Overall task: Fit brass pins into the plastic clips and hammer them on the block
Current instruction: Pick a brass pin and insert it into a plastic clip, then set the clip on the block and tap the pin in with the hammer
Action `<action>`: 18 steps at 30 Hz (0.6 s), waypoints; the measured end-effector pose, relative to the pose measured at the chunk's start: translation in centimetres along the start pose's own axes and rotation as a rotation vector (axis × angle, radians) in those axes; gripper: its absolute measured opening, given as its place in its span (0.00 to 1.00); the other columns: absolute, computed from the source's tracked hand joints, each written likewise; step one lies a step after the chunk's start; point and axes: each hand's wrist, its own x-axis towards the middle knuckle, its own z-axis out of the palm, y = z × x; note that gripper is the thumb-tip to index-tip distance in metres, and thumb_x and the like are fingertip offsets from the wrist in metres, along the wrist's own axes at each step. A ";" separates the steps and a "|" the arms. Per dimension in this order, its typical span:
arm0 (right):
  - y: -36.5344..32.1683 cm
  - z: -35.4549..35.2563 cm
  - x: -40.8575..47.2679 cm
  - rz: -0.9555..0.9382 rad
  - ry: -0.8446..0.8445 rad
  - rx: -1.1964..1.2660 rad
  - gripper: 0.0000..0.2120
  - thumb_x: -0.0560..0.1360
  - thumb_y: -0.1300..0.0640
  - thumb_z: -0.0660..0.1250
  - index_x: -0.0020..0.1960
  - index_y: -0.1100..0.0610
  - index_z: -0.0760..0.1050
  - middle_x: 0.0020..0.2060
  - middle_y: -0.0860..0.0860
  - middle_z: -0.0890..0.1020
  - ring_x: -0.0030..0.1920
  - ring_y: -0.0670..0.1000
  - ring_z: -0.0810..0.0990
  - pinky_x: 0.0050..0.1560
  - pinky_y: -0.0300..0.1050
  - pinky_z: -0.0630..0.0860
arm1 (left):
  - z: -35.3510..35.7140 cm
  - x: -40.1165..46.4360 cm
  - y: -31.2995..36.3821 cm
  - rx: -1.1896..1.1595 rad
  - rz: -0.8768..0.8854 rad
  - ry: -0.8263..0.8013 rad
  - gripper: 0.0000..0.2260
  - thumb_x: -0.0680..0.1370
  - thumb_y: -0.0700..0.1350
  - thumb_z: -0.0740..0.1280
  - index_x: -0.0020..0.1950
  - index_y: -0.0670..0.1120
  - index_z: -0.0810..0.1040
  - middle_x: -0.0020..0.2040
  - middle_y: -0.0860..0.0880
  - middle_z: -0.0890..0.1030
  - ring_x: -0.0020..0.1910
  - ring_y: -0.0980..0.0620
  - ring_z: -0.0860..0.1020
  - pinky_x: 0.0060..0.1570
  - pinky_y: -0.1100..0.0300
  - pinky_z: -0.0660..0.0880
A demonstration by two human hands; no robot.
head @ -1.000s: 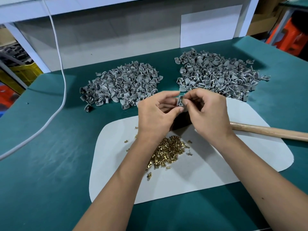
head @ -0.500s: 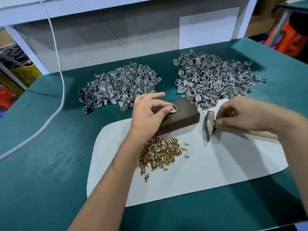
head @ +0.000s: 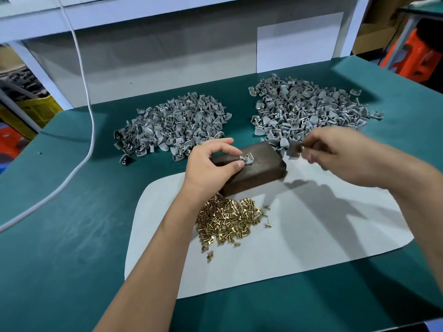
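Green matting covers the desk [head: 60, 236] before us. Our left hand [head: 211, 161] pinches a grey plastic clip [head: 248, 159], brass pin upright in it, on the dark rectangular block [head: 259, 168]. Our right hand [head: 335, 154], blurred, curls around the hammer [head: 296, 148] above the block's right end. Loose shiny brass pins [head: 227, 221] lie heaped on the white rounded mat [head: 311, 236].

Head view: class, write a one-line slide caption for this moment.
Left hand steadies a pinned grey clip on the dark block while the right hand raises the blurred hammer.
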 end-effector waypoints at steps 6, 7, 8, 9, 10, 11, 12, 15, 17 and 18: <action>-3.3 0.8 1.0 -0.088 0.173 0.142 0.08 0.80 0.54 0.70 0.42 0.55 0.79 0.36 0.49 0.83 0.38 0.45 0.81 0.42 0.40 0.77 | 0.4 0.1 -0.5 -0.032 -0.049 -0.004 0.04 0.72 0.37 0.78 0.42 0.45 0.87 0.60 0.49 0.83 0.55 0.63 0.82 0.57 0.67 0.75; -3.7 0.9 1.2 -0.108 0.160 0.118 0.12 0.81 0.54 0.68 0.40 0.55 0.77 0.34 0.49 0.82 0.35 0.43 0.79 0.37 0.34 0.73 | 0.4 0.1 -0.5 -0.031 -0.052 -0.003 0.04 0.72 0.37 0.78 0.42 0.46 0.87 0.60 0.50 0.84 0.55 0.62 0.82 0.59 0.64 0.76; -4.2 1.0 1.3 -0.120 0.151 0.089 0.14 0.82 0.53 0.66 0.38 0.55 0.76 0.32 0.48 0.81 0.34 0.43 0.78 0.34 0.33 0.70 | 0.3 0.1 -0.5 -0.032 -0.057 -0.003 0.04 0.72 0.37 0.79 0.42 0.46 0.87 0.60 0.50 0.84 0.56 0.61 0.82 0.60 0.62 0.76; -4.6 1.0 1.4 -0.130 0.157 0.072 0.16 0.82 0.52 0.65 0.37 0.54 0.74 0.32 0.49 0.81 0.32 0.44 0.77 0.33 0.36 0.70 | 0.3 0.2 -0.4 -0.033 -0.063 -0.004 0.04 0.72 0.37 0.79 0.42 0.46 0.88 0.60 0.49 0.84 0.57 0.60 0.82 0.61 0.60 0.76; -5.0 0.9 1.5 -0.144 0.184 0.072 0.16 0.83 0.51 0.64 0.37 0.53 0.72 0.31 0.49 0.79 0.31 0.45 0.76 0.33 0.42 0.70 | 0.3 0.2 -0.4 -0.035 -0.069 -0.004 0.04 0.72 0.37 0.79 0.42 0.46 0.88 0.60 0.49 0.84 0.57 0.60 0.82 0.62 0.59 0.76; -5.2 0.8 1.5 -0.165 0.236 0.094 0.17 0.83 0.50 0.63 0.36 0.51 0.71 0.30 0.48 0.78 0.29 0.45 0.75 0.31 0.45 0.68 | 0.4 0.3 -0.3 -0.041 -0.075 -0.002 0.04 0.72 0.37 0.79 0.42 0.45 0.88 0.60 0.48 0.84 0.58 0.59 0.82 0.62 0.58 0.77; -5.4 0.8 1.4 -0.190 0.302 0.126 0.17 0.83 0.50 0.62 0.36 0.50 0.69 0.29 0.47 0.75 0.28 0.44 0.73 0.30 0.44 0.65 | 0.4 0.3 -0.3 -0.045 -0.082 -0.001 0.04 0.71 0.36 0.78 0.42 0.45 0.88 0.60 0.47 0.84 0.58 0.59 0.82 0.63 0.58 0.76; -5.8 1.8 1.0 -0.232 0.387 0.094 0.11 0.84 0.50 0.61 0.43 0.51 0.72 0.30 0.45 0.74 0.28 0.45 0.71 0.29 0.42 0.64 | 0.4 0.2 -0.2 -0.038 -0.092 -0.005 0.05 0.71 0.36 0.78 0.42 0.45 0.87 0.60 0.46 0.84 0.55 0.63 0.82 0.62 0.61 0.77; -6.0 3.1 0.8 -0.183 0.224 -0.039 0.10 0.84 0.50 0.60 0.45 0.51 0.71 0.35 0.51 0.78 0.35 0.56 0.77 0.36 0.50 0.73 | 0.3 0.2 -0.1 -0.038 -0.099 -0.008 0.05 0.71 0.35 0.78 0.43 0.44 0.87 0.60 0.46 0.83 0.51 0.67 0.82 0.59 0.64 0.77; -5.9 3.3 0.8 -0.146 0.157 -0.076 0.10 0.84 0.49 0.59 0.44 0.50 0.70 0.37 0.53 0.79 0.39 0.60 0.78 0.40 0.53 0.75 | 0.3 0.2 -0.1 -0.038 -0.103 -0.012 0.04 0.71 0.35 0.78 0.43 0.43 0.87 0.61 0.46 0.83 0.51 0.67 0.82 0.60 0.63 0.77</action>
